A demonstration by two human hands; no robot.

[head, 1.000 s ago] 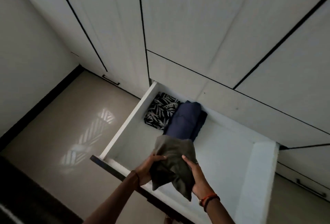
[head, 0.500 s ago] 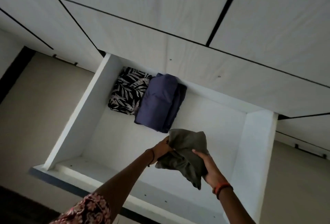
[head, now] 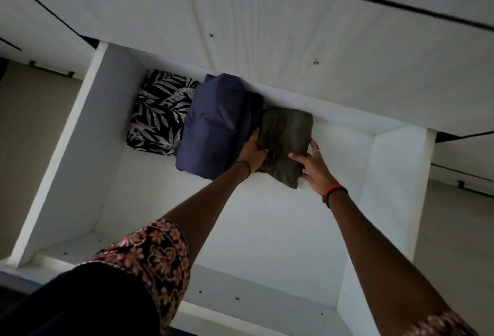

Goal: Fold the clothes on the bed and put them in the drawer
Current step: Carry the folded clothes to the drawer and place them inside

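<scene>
Three folded clothes sat in a row along the back of the open white drawer (head: 395, 175): black-and-white leaf-print garment (head: 160, 111) at left, navy garment (head: 213, 124) in the middle, olive folded garment (head: 287, 143) at right. Olive piece lay on the drawer floor, long axis running front to back of the drawer, roughly parallel to the navy one, far end up against the back wall, near corner pointing toward the person and slightly right. Its left edge touched the navy garment

Versus half a second earlier: the olive piece had been held bunched in the air over mid-drawer, apart from the navy garment; now it was down at the back and flatter. Both arms reached further in and the view sat closer over the drawer

Left hand (head: 252, 152) was wedged between navy and olive, thumb on top of the olive cloth, fingers curled along its left edge, gripping it. Right hand (head: 311, 167) held the right edge, thumb laid on top, index finger stretched up the side, other fingers hooked round the near edge. Both forearms extended nearly straight, floral sleeve (head: 155, 258) on the left arm, red band (head: 335, 191) on the right wrist, ring (head: 315, 151) on a right finger. White wardrobe panel (head: 267, 41) rose behind the drawer
</scene>
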